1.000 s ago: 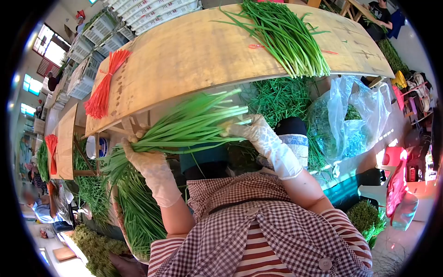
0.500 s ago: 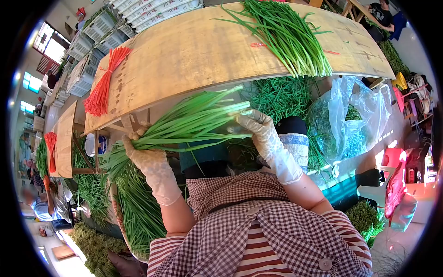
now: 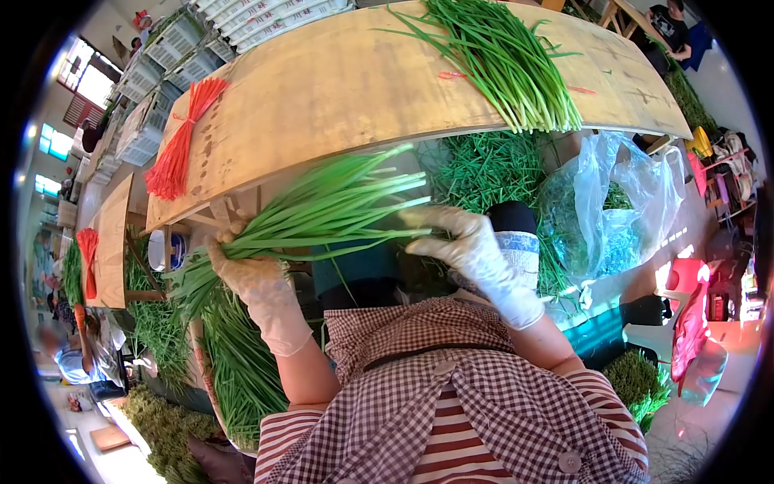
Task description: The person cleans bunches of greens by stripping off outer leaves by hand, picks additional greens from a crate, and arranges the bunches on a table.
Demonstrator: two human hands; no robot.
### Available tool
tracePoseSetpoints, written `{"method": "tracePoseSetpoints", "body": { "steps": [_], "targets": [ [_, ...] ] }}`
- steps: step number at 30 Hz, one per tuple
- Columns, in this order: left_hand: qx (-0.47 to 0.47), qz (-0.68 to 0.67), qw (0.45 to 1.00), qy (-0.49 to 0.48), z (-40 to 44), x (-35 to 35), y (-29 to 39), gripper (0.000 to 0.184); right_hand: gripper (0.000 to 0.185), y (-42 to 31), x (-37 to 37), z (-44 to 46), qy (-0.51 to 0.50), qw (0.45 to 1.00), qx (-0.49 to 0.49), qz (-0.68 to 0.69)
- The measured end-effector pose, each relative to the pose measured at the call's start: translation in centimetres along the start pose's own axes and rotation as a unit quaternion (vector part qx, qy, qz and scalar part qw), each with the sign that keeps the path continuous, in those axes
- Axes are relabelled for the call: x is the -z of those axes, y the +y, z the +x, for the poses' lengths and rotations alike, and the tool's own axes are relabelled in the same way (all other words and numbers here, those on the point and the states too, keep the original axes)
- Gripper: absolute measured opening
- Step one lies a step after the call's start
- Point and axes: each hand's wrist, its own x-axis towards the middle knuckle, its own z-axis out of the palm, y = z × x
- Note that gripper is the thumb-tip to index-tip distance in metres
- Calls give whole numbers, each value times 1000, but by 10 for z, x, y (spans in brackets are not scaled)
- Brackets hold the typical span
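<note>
White-gloved left hand is clenched around long, green, pale-ended stalks toward ten o'clock; white-gloved right hand is held, fingers parted, beside their ends, contact undeterminable. Tan wooden tabletop is noted at twelve.

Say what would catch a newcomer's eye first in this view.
Probably the loose bunch of long green stalks in front of the apron, gripped by the gloved left hand, with the gloved right hand open near the pale ends. Next, the bright red bundle of strips near the left end of the wooden table, and the green pile lying across its far right part.
</note>
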Motion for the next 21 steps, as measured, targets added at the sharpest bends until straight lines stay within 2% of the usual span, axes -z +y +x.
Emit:
{"method": "tracePoseSetpoints", "body": {
  "steps": [2, 3, 6, 7, 11, 13, 14, 16, 18, 19, 20, 21],
  "targets": [
    [-2, 14, 1000, -2, 0, 3, -7, 39, 31, 3, -10, 3, -58, 993, 22, -105],
    [-1, 11, 1000, -1, 1, 3, -7, 39, 22, 5, -16, 5, -53, 982, 29, -180],
    [-12, 32, 999, 22, -1, -3, -9, 38, 13, 0, -19, 7, -52, 990, 1, -129],
    [-16, 41, 999, 31, -4, -6, -9, 37, 15, 5, -19, 7, -56, 991, 22, -119],
    [45, 29, 999, 12, 6, 16, 0, 37, 16, 6, -17, 2, -59, 986, -90, 128],
    [24, 47, 996, 73, 1, 1, 0, 37, 17, 7, -7, -1, -51, 970, -132, 200],
    [13, 55, 993, 102, -1, -5, 1, 37, 15, 6, 3, -1, -46, 979, -125, 152],
    [-5, 52, 995, 83, 12, 11, 9, 36, 14, 30, 24, -2, -16, 1000, -22, -13],
    [-7, 34, 997, 63, 24, 30, 21, 36, 11, 74, 47, -7, 130, 983, -124, 31],
    [1, 17, 998, 53, 28, 38, 27, 36, 9, 93, 65, -8, 162, 966, -165, -112],
    [10, 0, 999, 43, 30, 42, 31, 36, 7, 103, 78, -9, 192, 927, -202, -252],
    [-10, 35, 997, 75, 26, 35, 28, 36, 7, 86, 84, -13, 127, 883, -179, -414]
  ]
}}
